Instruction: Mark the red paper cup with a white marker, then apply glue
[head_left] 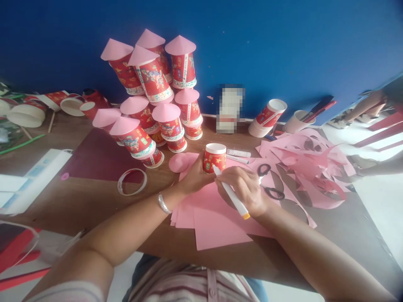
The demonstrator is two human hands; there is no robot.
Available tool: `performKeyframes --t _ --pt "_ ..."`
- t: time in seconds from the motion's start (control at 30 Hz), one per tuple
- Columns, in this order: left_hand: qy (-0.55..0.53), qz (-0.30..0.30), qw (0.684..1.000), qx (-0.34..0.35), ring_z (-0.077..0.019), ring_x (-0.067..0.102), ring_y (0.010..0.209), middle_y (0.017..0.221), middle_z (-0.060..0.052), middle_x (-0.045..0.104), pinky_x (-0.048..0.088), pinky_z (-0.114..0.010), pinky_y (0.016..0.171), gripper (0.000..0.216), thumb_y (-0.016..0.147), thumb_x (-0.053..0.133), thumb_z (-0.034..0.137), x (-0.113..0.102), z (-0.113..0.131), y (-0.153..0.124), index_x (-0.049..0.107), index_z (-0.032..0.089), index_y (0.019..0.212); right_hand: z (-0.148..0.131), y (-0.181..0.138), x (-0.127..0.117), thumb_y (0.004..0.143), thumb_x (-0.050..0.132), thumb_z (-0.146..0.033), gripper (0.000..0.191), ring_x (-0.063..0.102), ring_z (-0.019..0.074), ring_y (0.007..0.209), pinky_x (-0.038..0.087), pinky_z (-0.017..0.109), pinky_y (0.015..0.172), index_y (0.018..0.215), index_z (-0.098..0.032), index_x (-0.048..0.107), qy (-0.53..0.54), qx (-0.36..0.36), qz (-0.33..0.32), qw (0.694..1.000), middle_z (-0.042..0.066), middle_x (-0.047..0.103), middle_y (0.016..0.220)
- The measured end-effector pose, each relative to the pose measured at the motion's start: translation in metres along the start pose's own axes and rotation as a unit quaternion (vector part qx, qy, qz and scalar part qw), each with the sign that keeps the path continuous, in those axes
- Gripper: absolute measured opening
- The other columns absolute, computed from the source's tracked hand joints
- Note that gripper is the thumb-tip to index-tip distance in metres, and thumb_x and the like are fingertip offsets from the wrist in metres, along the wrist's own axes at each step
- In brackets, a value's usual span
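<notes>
My left hand (194, 178) is wrapped round a red patterned paper cup (214, 157) standing upside down on pink paper sheets (210, 218). My right hand (245, 188) grips a white marker pen (231, 193) with an orange end, its tip touching the cup's base. A silver bracelet sits on my left wrist. A pink paper cone (178, 162) lies just left of the cup.
A stack of red cups with pink cone tops (154, 100) rises at the back by the blue wall. Black scissors (269, 182) and pink paper scraps (311, 163) lie to the right, a tape ring (132, 181) to the left. Another person's legs (371, 109) show far right.
</notes>
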State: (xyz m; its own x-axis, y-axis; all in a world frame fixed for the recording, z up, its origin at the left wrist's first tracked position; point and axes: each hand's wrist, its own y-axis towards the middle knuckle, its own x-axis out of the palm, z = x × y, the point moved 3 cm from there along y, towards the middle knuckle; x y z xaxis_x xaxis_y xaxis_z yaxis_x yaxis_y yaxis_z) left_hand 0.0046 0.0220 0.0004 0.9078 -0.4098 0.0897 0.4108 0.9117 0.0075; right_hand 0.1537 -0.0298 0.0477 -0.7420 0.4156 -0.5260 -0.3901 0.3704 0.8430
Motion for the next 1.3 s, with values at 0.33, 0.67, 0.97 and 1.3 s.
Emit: performKeyframes --t 0.33,0.67,0.97,1.3 --pt "0.02 0.015 0.999 0.035 -0.02 0.059 0.088 0.092 -0.001 0.058 0.05 -0.034 0.073 0.053 0.07 0.09 0.04 0.002 0.001 0.0 0.051 0.023 0.101 0.002 0.001 0.0 0.094 0.063 -0.006 0.019 0.063 0.0139 0.065 0.053 0.026 0.059 0.106 -0.02 0.057 -0.03 0.016 0.0 0.999 0.002 0.067 0.081" --pt "0.025 -0.01 0.999 0.043 -0.0119 0.047 0.074 0.08 0.004 0.049 0.044 -0.027 0.066 0.049 0.072 0.089 0.042 0.006 0.007 0.003 0.048 0.021 0.089 0.002 0.0 0.003 0.093 0.057 -0.003 0.019 0.061 0.0134 0.063 0.049 0.026 0.056 0.101 -0.021 0.056 -0.044 0.017 -0.022 0.999 -0.001 0.064 0.077" --pt "0.018 0.033 0.999 -0.008 -0.0144 0.054 0.078 0.084 0.003 0.056 0.05 -0.031 0.071 0.049 0.065 0.09 0.025 0.003 0.009 -0.001 0.049 0.022 0.091 -0.005 -0.004 0.007 0.094 0.061 -0.005 0.017 0.056 0.0101 0.059 0.044 0.025 0.054 0.098 -0.021 0.053 -0.051 0.03 -0.031 0.998 -0.003 0.063 0.074" --pt "0.014 0.038 0.999 -0.022 -0.0159 0.058 0.081 0.088 0.002 0.06 0.052 -0.031 0.071 0.061 0.059 0.095 0.04 0.001 0.004 0.001 0.052 0.021 0.097 -0.006 -0.002 0.006 0.093 0.061 -0.003 0.02 0.054 0.0093 0.056 0.041 0.025 0.052 0.095 -0.021 0.052 -0.064 0.026 -0.033 0.997 -0.004 0.062 0.073"
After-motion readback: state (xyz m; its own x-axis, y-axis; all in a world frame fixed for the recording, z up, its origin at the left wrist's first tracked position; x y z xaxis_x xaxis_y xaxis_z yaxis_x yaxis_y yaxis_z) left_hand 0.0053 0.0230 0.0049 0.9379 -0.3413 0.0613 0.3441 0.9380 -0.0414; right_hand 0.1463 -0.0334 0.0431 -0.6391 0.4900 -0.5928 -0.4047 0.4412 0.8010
